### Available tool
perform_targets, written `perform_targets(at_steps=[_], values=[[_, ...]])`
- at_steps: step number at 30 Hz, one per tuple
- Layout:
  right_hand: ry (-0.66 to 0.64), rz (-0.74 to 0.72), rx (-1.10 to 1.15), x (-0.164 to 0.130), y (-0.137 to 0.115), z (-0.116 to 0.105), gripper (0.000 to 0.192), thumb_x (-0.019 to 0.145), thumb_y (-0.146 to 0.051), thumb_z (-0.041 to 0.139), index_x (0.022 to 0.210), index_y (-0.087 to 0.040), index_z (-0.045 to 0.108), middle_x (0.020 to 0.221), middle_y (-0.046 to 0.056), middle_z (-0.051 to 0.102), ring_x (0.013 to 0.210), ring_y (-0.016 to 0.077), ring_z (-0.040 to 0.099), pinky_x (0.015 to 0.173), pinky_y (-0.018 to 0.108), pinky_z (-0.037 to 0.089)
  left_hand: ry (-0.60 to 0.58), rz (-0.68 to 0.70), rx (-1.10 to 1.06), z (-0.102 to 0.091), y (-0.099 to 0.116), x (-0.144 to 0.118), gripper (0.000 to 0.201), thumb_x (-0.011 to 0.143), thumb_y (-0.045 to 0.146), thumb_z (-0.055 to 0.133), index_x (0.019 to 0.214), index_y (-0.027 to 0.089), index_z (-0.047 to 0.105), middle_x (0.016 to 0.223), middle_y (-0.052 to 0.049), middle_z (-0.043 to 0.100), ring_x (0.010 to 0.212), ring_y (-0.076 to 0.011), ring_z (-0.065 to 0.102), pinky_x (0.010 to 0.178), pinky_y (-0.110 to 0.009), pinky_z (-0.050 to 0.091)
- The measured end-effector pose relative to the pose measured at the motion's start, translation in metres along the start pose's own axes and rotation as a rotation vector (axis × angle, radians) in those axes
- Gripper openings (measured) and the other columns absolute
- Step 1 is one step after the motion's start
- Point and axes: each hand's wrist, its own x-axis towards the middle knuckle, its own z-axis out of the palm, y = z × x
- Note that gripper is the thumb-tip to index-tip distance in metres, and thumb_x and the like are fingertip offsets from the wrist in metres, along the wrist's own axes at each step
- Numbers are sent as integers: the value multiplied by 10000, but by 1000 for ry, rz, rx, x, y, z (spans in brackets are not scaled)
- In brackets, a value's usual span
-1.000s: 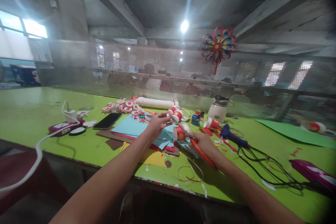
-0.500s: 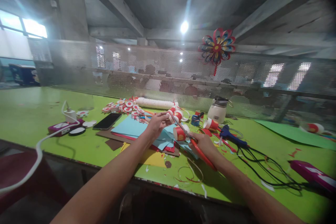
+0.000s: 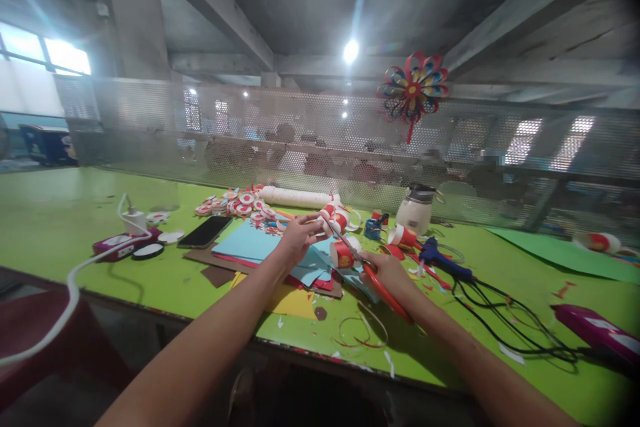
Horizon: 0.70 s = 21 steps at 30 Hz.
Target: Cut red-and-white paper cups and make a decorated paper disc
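Observation:
My left hand (image 3: 299,238) is closed, its fingertips pinching a small red-and-white paper piece (image 3: 324,218) above the blue paper sheets (image 3: 245,240). In my right hand (image 3: 387,272) are scissors (image 3: 386,295) with orange handles, their blades pointing up and left to that piece. Whether the blades touch it, I cannot tell. A red-and-white paper cup (image 3: 342,254) lies on its side just below the blades. More red-and-white cups (image 3: 340,219) lie behind my left fingertips, partly hidden.
Left of the sheets lie a phone (image 3: 205,232) and a purple power strip (image 3: 116,245). Red-and-white discs (image 3: 240,203) are heaped behind. A blue glue gun (image 3: 445,260) with black cable, a jug (image 3: 416,210) and another cup (image 3: 403,237) stand or lie right. Perforated mesh (image 3: 310,120) borders the table.
Hardly anything differs: both hands, the scissors and the paper piece keep nearly the same place. The whole view has shifted very slightly.

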Motion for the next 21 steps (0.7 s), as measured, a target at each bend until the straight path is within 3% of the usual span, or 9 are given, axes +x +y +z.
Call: perform_targets(at_steps=[8, 21], values=[[-8, 0, -14, 1, 1, 1, 434, 658, -172, 517, 1038, -197, 723, 751, 60, 723, 695, 214, 632, 635, 268, 427, -3, 4, 7, -2, -2, 1, 307, 607, 171, 770, 869, 95, 631, 796, -99, 692, 731, -214, 653, 792, -482, 499], [0, -23, 25, 2, 4, 4, 423, 640, -162, 531, 1009, -192, 736, 764, 55, 734, 724, 219, 651, 652, 264, 445, -6, 18, -10, -3, -4, 2, 303, 605, 182, 772, 861, 99, 633, 766, -85, 690, 730, -214, 655, 791, -453, 496]])
